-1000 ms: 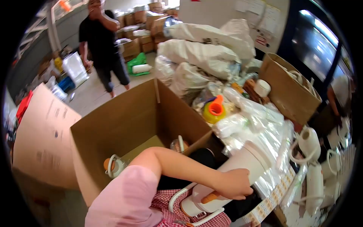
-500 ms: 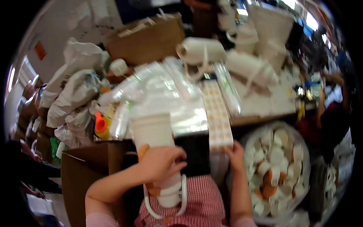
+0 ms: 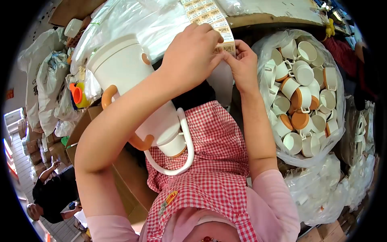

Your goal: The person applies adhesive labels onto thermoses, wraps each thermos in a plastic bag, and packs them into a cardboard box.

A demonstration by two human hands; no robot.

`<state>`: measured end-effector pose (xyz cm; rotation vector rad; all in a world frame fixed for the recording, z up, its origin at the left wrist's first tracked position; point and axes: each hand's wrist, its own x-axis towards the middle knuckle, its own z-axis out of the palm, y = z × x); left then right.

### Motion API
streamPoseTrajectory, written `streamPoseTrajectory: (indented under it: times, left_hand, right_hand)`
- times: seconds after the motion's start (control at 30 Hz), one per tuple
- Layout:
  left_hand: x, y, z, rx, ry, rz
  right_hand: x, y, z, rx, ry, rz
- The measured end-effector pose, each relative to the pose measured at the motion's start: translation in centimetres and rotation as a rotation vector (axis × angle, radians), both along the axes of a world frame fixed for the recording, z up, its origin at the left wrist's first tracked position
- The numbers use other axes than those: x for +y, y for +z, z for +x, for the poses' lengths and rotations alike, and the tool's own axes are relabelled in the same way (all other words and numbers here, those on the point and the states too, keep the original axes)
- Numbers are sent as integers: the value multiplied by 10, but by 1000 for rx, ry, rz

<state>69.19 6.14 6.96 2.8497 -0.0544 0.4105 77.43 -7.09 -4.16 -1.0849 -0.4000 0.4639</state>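
My left hand point(image 3: 191, 54) reaches across to the lower edge of a sheet of barcode stickers point(image 3: 209, 17), with its thumb and fingers pinched there. From the other side, my right hand point(image 3: 244, 64) pinches the same edge between thumb and fingers. The two hands nearly touch; whether a single sticker is between them cannot be made out. Under my left forearm a large white jug point(image 3: 121, 64) with a tan-orange handle and a white loop handle leans on my lap, tilted and partly covered by the arm.
A clear bag point(image 3: 338, 109) full of white cups with tan bases stands on the right. Clear plastic sleeves point(image 3: 125, 18) cover the table ahead. White sacks point(image 3: 54, 80) and an open cardboard box point(image 3: 127, 177) are on the left. Another person point(image 3: 56, 189) is at the lower left.
My left hand has gone from over the jug to the sticker sheet, meeting my right hand at its edge. The view has tipped downward and the jug now leans left.
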Motion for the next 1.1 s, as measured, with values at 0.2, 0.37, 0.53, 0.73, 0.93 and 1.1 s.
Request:
streamPoseTrajectory:
  times: [0.2, 0.37, 0.53, 0.73, 0.93, 1.1]
  left_hand:
    - [-7, -30, 23, 65, 199, -133]
    - [-9, -39, 25, -92, 142, -65]
    - [-19, -41, 26, -96, 151, -27]
    - [-15, -41, 22, -183, 37, -39]
    - [-6, -40, 15, -95, 164, -177]
    - [1, -30, 3, -178, 147, -101]
  right_hand:
    - [-1, -6, 0, -217, -113, -164]
    - [3, -13, -3, -49, -154, -54]
    - [0, -7, -7, -205, -307, -110]
    - [-8, -12, -12, -135, -223, -205]
    - [7, 12, -15, -314, -221, -262]
    - [10, 10, -15, -316, -130, -187]
